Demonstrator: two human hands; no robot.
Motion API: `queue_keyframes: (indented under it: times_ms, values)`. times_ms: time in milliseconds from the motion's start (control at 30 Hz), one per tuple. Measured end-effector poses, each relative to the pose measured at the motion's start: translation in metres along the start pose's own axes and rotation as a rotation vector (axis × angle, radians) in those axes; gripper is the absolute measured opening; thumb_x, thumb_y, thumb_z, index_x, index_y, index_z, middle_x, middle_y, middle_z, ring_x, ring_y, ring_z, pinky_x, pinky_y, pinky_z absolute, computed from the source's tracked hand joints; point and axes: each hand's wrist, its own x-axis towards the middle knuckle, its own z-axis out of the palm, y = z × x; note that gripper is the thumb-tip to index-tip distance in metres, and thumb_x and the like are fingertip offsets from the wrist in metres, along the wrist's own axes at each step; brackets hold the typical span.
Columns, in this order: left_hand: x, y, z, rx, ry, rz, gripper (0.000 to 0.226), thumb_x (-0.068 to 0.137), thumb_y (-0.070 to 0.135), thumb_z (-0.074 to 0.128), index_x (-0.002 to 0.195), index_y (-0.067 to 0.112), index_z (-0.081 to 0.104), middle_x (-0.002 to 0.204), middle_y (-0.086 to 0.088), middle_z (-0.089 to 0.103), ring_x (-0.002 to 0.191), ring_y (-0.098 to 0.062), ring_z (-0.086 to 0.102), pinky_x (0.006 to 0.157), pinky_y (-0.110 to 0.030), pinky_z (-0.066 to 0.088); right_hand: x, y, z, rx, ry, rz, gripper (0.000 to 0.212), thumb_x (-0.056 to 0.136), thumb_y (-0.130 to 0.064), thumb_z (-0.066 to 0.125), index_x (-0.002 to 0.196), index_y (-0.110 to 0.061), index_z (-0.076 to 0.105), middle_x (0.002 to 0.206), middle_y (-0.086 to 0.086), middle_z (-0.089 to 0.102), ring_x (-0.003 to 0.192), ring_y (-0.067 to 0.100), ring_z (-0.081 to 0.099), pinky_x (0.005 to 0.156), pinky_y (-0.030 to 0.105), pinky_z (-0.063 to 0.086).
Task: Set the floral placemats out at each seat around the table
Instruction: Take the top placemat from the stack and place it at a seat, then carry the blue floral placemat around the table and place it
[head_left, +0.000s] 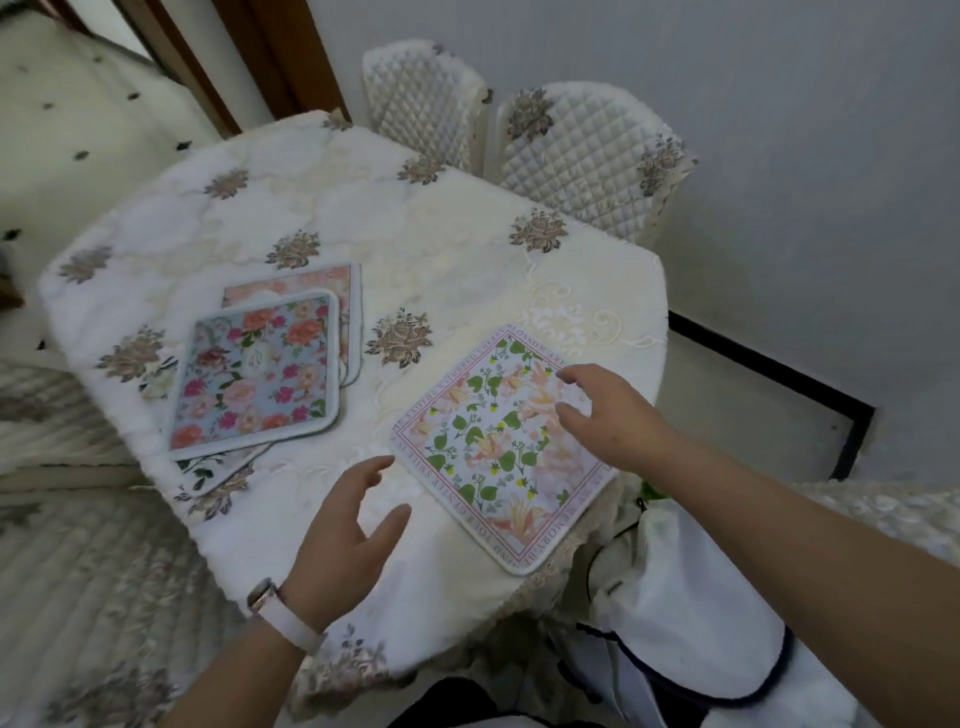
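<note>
Now hands (353, 535) (608, 415) spread nr placemat (483, 467).

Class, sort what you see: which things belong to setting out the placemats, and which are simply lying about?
Belong to the job: green-leaf placemat, laid at the near edge; stack of placemats, rose one on top; table; quilted chairs; left hand and right hand, both open.

Not part of it: wristwatch; white cloth with dark trim, lower right.

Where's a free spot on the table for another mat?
Far side, between the stack of mats and the chairs: bare cloth. Near edge is crowded: the stack, the single mat, the right hand over it.
</note>
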Motion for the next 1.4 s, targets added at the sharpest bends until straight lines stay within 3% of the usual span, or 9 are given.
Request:
queue_keyframes:
  times_ms: [100,200,333,700,1033,1400]
  values:
    - [-0.005,-0.013,-0.039,0.45,0.056,0.247,0.053,0.083,0.05,0.055,0.129,0.023,0.054,0.133,0.007,0.055,0.12,-0.014,0.05,0.098,-0.035,0.041,-0.004,-0.041,0.006,-0.126,-0.016,-0.173,0.051,0.097,-0.038,0.049,0.143,-0.02,0.04,0.147,0.0,0.042,0.135,0.018,0.035,0.109,0.036,0.031]
    - [-0.009,-0.032,-0.077,0.675,0.076,0.216,0.057,0.083,0.057,0.048,0.127,0.021,0.056,0.136,-0.001,0.056,0.122,-0.027,0.052,0.098,-0.049,0.044,-0.007,-0.086,0.017,-0.271,-0.022,-0.337,0.052,0.098,-0.04,0.045,0.144,-0.017,0.039,0.148,0.003,0.041,0.134,0.021,0.035,0.108,0.036,0.03]
    - [-0.03,-0.057,-0.12,0.794,0.139,0.153,0.058,0.083,0.058,0.043,0.128,0.022,0.055,0.138,-0.004,0.054,0.124,-0.03,0.051,0.098,-0.051,0.043,-0.014,-0.139,0.042,-0.37,-0.024,-0.491,0.052,0.097,-0.041,0.045,0.142,-0.015,0.042,0.147,0.006,0.042,0.133,0.025,0.036,0.106,0.041,0.033]
    - [-0.166,-0.174,-0.258,0.834,0.289,-0.005,0.061,0.084,0.061,0.038,0.131,0.026,0.053,0.141,-0.001,0.052,0.128,-0.027,0.048,0.101,-0.05,0.04,-0.065,-0.322,0.183,-0.456,-0.068,-0.727,0.053,0.093,-0.045,0.047,0.138,-0.017,0.047,0.142,0.004,0.047,0.13,0.024,0.04,0.104,0.04,0.037]
    - [-0.294,-0.32,-0.406,0.774,0.395,-0.036,0.059,0.082,0.06,0.039,0.128,0.026,0.054,0.136,-0.002,0.056,0.126,-0.027,0.05,0.1,-0.046,0.04,-0.139,-0.499,0.341,-0.522,-0.055,-0.751,0.052,0.091,-0.048,0.048,0.137,-0.022,0.049,0.14,-0.004,0.049,0.127,0.016,0.043,0.104,0.03,0.034]
    - [-0.291,-0.403,-0.482,0.677,0.446,-0.007,0.056,0.085,0.059,0.038,0.129,0.027,0.053,0.138,0.002,0.054,0.127,-0.024,0.048,0.103,-0.044,0.036,-0.1,-0.605,0.411,-0.593,-0.071,-0.741,0.051,0.093,-0.045,0.046,0.138,-0.022,0.045,0.141,-0.002,0.046,0.125,0.021,0.043,0.1,0.035,0.037]
